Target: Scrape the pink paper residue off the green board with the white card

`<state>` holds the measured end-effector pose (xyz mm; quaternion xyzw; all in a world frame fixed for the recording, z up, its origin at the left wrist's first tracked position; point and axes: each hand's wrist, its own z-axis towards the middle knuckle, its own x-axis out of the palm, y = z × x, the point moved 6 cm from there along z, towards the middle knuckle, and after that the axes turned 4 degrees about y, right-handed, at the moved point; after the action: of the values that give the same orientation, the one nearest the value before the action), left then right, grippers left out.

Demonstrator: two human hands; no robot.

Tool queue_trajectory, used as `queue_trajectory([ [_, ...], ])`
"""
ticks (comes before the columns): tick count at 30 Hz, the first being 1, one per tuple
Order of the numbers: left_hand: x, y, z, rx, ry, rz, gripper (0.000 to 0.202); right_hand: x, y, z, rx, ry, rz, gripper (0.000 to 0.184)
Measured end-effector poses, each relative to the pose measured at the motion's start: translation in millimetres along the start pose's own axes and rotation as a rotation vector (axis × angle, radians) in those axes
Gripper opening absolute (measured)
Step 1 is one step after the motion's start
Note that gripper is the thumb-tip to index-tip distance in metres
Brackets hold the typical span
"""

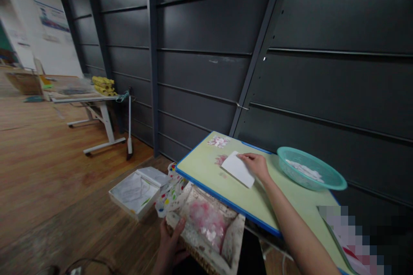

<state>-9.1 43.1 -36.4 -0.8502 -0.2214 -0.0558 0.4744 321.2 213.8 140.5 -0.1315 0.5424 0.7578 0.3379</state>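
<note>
My right hand (255, 165) pinches the top edge of a white card (238, 169), which tilts over the pale yellow-green tabletop (206, 167). Beside the card's left edge is a small patch of pink bits (220, 160), partly hidden by it. Farther back lies a cluster of white and pink pieces (218, 141). Below the table's near edge, my left hand (174, 234) grips the rim of a cloth-lined wicker basket (237, 234), thumb over the lining. Inside the basket sits a pink and white mass (208, 223) that looks like clear plastic; its exact kind is unclear.
A teal plastic basin (335, 179) with white pieces stands at the table's right. An open white box (129, 195) is on the floor at left, near a dotted plastic bag (171, 191). Dark metal panels (200, 68) rise behind. Another table (106, 120) stands far left.
</note>
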Motion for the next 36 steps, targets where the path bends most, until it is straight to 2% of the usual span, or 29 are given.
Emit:
queue_trajectory([
  [8, 3.3, -2, -2, 0.003, 0.005, -0.040, 0.079, 6, -1, -1, -0.028, 0.036, -0.040, 0.053],
  [15, 4.7, -6, -6, -0.005, 0.011, -0.008, 0.082, -2, -1, -1, -0.058, -0.053, -0.075, 0.059],
  [22, 1.1, -4, -2, -0.006, -0.040, 0.001, 0.087, 3, 0, -1, -0.037, 0.008, -0.029, 0.055],
  [30, 4.1, -7, -5, -0.016, -0.009, -0.014, 0.099, 12, -2, -4, 0.003, 0.092, 0.047, 0.048],
  [33, 3.5, -6, -5, -0.010, -0.011, -0.017, 0.096, 14, 0, -5, 0.017, 0.068, 0.073, 0.048],
  [36, 2.0, -5, -5, -0.010, -0.024, -0.025, 0.096, 21, 3, -7, 0.019, 0.116, 0.085, 0.046],
])
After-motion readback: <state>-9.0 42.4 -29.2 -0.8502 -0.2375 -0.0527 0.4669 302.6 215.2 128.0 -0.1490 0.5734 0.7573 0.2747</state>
